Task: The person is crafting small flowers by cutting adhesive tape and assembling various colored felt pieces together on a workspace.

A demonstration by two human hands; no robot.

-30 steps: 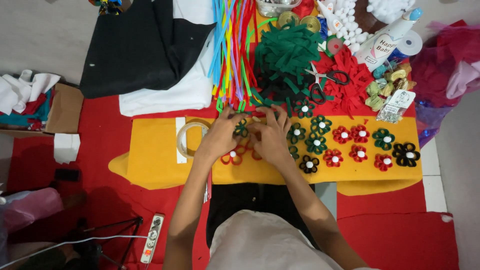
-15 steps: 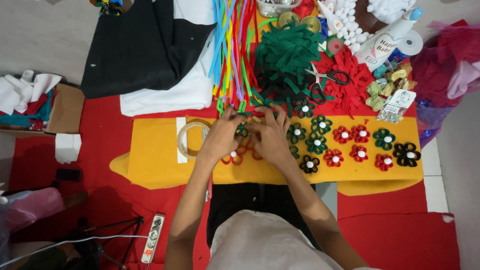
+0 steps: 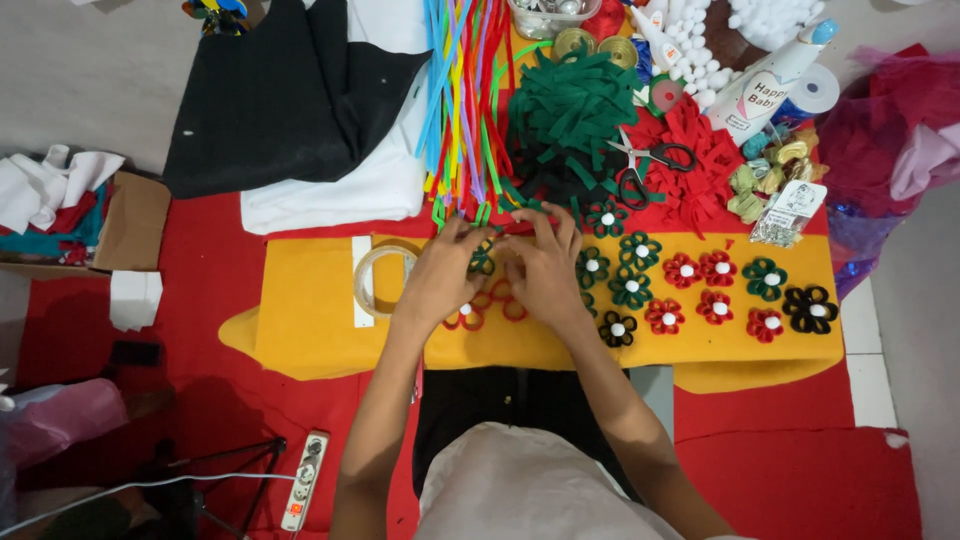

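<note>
Surface: yellow felt sheet (image 3: 310, 330) on red floor cloth.
Hands: left hand (image 3: 445, 275) and right hand (image 3: 540, 265) pressed close, fingertips pinching a felt flower (image 3: 482, 262).
Change: hardly any; hands stay put, same flower still worked.
Nearby: finished flowers (image 3: 700, 290), tape roll (image 3: 380, 280).

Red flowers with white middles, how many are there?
5 red flowers on the yellow felt sheet: two upper, three lower. More red petals peek from under the left hand and right hand, so some may be hidden.
</note>
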